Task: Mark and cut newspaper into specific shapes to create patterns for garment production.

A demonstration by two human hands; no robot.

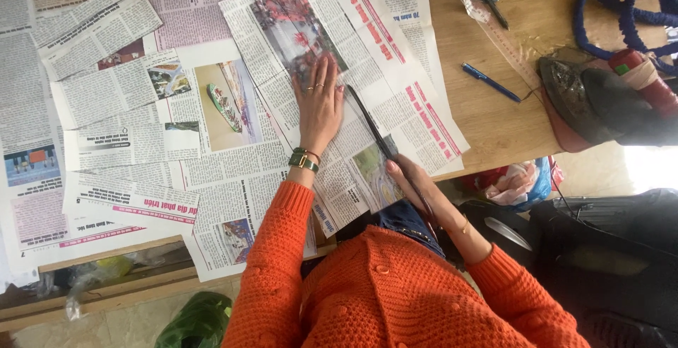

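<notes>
Mid-cut, I judge: left hand (319, 104) lies open, flat on the newspaper sheet (367, 72); right hand (408, 177) grips long dark scissors (374, 130), blades on the sheet. Next, I reckon, a steady straight advance with the paper pinned to the bench (487, 115).

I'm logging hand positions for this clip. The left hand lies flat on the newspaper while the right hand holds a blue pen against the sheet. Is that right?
Not quite. The left hand does lie flat on the newspaper, but the right hand holds long dark scissors, not a pen. The blue pen lies untouched on the wooden table, as the head view shows.
</notes>
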